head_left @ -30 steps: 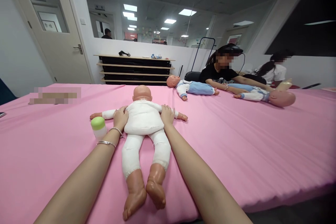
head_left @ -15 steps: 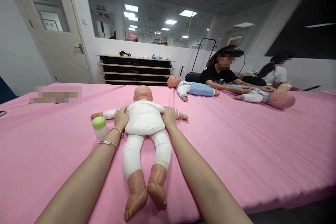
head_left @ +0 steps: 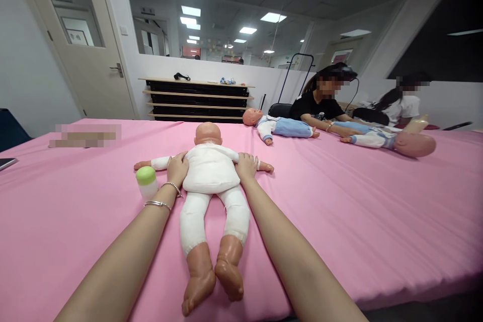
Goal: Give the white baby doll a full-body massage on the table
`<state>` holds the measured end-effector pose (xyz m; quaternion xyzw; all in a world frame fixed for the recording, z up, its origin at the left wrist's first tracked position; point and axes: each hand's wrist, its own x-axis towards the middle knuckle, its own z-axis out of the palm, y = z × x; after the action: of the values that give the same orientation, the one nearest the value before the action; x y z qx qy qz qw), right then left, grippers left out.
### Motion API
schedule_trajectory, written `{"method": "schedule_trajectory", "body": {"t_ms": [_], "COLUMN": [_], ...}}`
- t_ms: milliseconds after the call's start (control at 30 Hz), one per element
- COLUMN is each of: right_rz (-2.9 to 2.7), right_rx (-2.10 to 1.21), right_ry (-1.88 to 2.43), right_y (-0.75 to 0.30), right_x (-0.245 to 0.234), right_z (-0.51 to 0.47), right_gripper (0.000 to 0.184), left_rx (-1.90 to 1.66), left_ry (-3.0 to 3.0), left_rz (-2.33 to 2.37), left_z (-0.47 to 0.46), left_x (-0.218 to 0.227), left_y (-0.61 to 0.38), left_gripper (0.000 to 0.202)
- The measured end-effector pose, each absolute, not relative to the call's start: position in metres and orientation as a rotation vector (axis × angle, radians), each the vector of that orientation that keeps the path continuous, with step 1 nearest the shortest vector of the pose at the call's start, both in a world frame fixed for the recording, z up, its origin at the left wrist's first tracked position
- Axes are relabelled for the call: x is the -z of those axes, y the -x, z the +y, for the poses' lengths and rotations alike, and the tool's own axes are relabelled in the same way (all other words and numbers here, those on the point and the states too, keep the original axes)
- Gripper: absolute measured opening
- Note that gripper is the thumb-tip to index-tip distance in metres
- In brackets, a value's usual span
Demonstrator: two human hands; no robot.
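Observation:
A baby doll (head_left: 211, 171) with a white cloth body lies stretched out on the pink-covered table, feet toward me and arms spread to both sides. Its face does not show; only the bald, smooth head is seen. My left hand (head_left: 177, 168) wraps the doll's left-hand side at the upper body, over the base of the arm. On the opposite side, my right hand (head_left: 247, 167) holds the torso the same way, fingers curled at the armpit. Close to my left wrist stands a small white container with a green lid (head_left: 146, 182).
Pink cloth covers the wide table (head_left: 339, 221). Beyond to the right lie a doll in blue and white (head_left: 289, 127) and another doll (head_left: 385, 140), handled by a co-worker (head_left: 320, 105). A second person (head_left: 403, 103) sits farther right. A phone (head_left: 7, 163) lies at the left edge.
The whole scene sits slightly farther right in view, as my head has turned a little left. Both hands keep the same hold, and the doll lies as before.

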<state>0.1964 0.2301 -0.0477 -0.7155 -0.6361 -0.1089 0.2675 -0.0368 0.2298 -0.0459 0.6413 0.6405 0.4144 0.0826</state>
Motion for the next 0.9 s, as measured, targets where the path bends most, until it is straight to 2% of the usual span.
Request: {"method": "schedule_trajectory", "body": {"t_ms": [133, 267, 300, 400, 533, 633, 900], "right_rz": [-1.624, -1.497, -1.573, -1.984, -2.193, -2.169, -1.835], "right_rx": [0.277, 0.298, 0.321, 0.305, 0.109, 0.094, 0.195], "right_ry": [2.006, 2.065, 1.995, 1.692, 1.656, 1.723, 2.009], "right_y": [-0.196, -0.193, -0.191, -0.185, -0.182, -0.183, -0.185], "right_x": [0.046, 0.042, 0.042, 0.041, 0.042, 0.042, 0.045], "right_z": [0.227, 0.227, 0.227, 0.230, 0.233, 0.231, 0.225], "right_gripper": [0.031, 0.062, 0.064, 0.055, 0.049, 0.046, 0.046], "left_rx": [-1.164, -1.178, -1.231, -1.323, -1.022, -0.945, -1.050], "left_ry": [-1.900, -1.745, -1.735, -1.909, -2.109, -2.046, -1.861], "left_rz": [2.050, 2.362, 2.373, 2.135, 1.844, 1.974, 2.286], "left_z": [0.225, 0.217, 0.216, 0.219, 0.226, 0.227, 0.217], "left_x": [0.045, 0.044, 0.043, 0.042, 0.043, 0.043, 0.045], "left_y": [0.036, 0.036, 0.035, 0.035, 0.034, 0.034, 0.039], "left_gripper": [0.042, 0.041, 0.043, 0.050, 0.046, 0.045, 0.041]}}
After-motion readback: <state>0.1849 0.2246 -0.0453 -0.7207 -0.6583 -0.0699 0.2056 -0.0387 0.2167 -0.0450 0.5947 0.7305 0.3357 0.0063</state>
